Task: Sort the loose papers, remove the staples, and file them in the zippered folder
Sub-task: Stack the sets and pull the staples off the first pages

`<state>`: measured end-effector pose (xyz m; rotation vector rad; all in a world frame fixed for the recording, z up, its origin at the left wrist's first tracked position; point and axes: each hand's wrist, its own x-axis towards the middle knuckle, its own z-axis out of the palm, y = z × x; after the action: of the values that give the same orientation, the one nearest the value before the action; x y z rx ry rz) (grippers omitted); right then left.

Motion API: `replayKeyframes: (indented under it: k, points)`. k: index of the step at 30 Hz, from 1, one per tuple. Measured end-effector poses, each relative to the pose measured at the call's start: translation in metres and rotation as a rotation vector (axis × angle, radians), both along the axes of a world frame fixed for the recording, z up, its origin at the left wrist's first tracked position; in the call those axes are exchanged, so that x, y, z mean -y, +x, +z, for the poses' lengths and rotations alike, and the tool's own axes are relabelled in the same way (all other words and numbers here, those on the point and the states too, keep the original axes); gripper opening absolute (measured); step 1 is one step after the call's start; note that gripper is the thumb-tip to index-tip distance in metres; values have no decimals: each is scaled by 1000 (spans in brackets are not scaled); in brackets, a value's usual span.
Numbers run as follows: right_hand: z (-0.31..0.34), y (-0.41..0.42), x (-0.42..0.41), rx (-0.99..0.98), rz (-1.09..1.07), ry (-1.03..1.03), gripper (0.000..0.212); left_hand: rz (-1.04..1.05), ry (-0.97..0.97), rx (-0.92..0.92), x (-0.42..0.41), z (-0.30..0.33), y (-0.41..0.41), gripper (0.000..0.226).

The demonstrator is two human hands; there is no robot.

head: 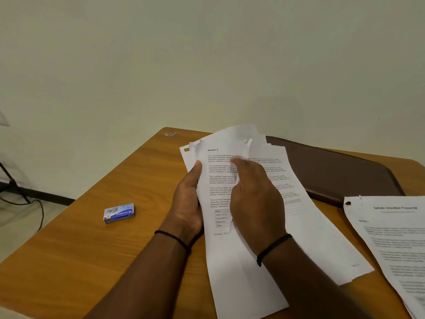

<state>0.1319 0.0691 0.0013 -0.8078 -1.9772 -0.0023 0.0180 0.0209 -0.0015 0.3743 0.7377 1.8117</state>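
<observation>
Head view, left to right: a staple box (118, 213) lies on the surface (76, 254); the left hand (187, 201) grips the paper stack (232, 180), whose top sheet the right hand (255, 199) pinches. Sorting seems underway; next comes separating that sheet without tearing, while the brown zippered folder (340, 173) waits behind, beside another sheaf (395, 240).

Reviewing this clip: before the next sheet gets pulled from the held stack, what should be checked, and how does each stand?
1. Left hand grips the paper stack at its left edge: ok.
2. Right hand on the top sheets: ok.
3. Staples out of the held stack: cannot tell; its top-left corner is torn.
4. Brown folder unzipped: cannot tell.
5. Sorted pile lies apart on the table: ok.
6. Staple box clear of the papers: ok.
</observation>
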Motion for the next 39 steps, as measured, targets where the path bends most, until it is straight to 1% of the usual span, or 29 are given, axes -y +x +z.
replayKeyframes:
  k: [1, 2, 4, 5, 7, 9, 12, 15, 17, 20, 21, 23, 25, 26, 27, 29, 30, 31, 32, 33, 34, 35, 36, 37, 39]
  points:
    - [-3, 0, -1, -8, -8, 18, 32, 6, -1, 2, 0, 1, 0, 38]
    - [-5, -1, -2, -1, -24, 31, 24, 15, -3, 1, 0, 1, 0, 39]
    - [-8, -1, -1, 15, -50, 56, 20, 22, -8, 2, 2, 2, 0, 39]
    - [-7, -1, 0, 9, -53, 73, 19, 21, -12, 0, 3, 2, -1, 39]
    - [-5, -1, 3, -4, -53, 84, 24, 17, -22, 1, 4, 3, -1, 39]
    - [-4, 0, 4, -10, -41, 64, 27, 12, -27, -1, 5, 4, -1, 39]
    - [-6, 2, 4, -21, -22, 20, 25, -1, -26, 8, 5, 4, 0, 42]
    - [-6, 6, 3, 41, -4, -7, 30, -23, 6, -10, 3, 2, 3, 47]
    - [-3, 8, 6, 81, 83, -101, 33, -44, 16, -93, 2, 1, 3, 45]
    - [1, 15, 9, 120, 142, -323, 26, -21, -45, -204, -3, 1, 10, 37]
    - [3, 15, 10, 73, 142, -406, 23, 3, -92, -233, -3, 2, 10, 34]
    - [9, 21, 8, -102, 94, -547, 16, 40, -189, -301, -1, 3, 13, 29]
    - [17, 33, -4, -241, 23, -604, 12, 101, -253, -400, -1, 1, 13, 32]
    - [21, 43, -13, -250, -12, -595, 11, 128, -279, -447, -1, 1, 13, 35]
    - [24, 54, -22, -222, -50, -575, 10, 140, -299, -489, -1, 0, 14, 38]
    - [29, 84, -38, -39, -225, -498, 5, 146, -318, -532, -2, -1, 14, 41]
    - [30, 101, -44, 103, -380, -435, 12, 153, -320, -537, -3, -2, 14, 42]
    - [29, 118, -50, 250, -540, -403, 25, 170, -335, -544, -3, -2, 13, 42]
    - [27, 133, -54, 376, -672, -425, 40, 201, -347, -571, -4, -4, 13, 43]
    - [25, 146, -56, 480, -758, -498, 55, 261, -370, -641, -4, -5, 12, 44]
    - [23, 158, -55, 546, -802, -587, 66, 320, -412, -761, -3, -5, 13, 47]
    - [19, 168, -55, 566, -814, -656, 70, 384, -472, -905, -3, -5, 14, 54]
    - [15, 176, -55, 556, -800, -692, 66, 452, -531, -1032, -4, -6, 16, 65]
    - [14, 183, -54, 537, -775, -691, 57, 492, -575, -1114, -3, -5, 17, 75]
    - [17, 193, -52, 502, -752, -642, 41, 548, -668, -1234, 2, -1, 24, 89]
